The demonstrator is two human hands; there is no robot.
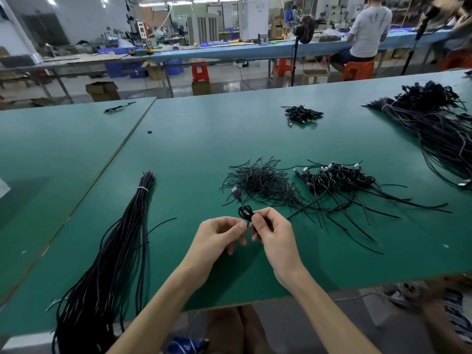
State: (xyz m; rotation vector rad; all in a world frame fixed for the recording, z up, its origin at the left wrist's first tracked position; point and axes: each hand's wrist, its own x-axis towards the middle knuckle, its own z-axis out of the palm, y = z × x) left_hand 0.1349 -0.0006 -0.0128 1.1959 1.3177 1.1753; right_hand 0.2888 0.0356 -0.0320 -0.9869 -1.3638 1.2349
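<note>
Seemingly midway: pinching a coiled cable (245, 212) in both grips, left hand (219, 233) and right hand (272, 232), above the desk's (204, 139) near edge. Tied coils (337, 176) piled toward the right edge, a long bundle (122, 241) by the near-left corner not yet coiled.

No readable text, brand or number in view, white marks on a blue packet (187, 346) below the desk (178, 149) too blurred to make out.
</note>
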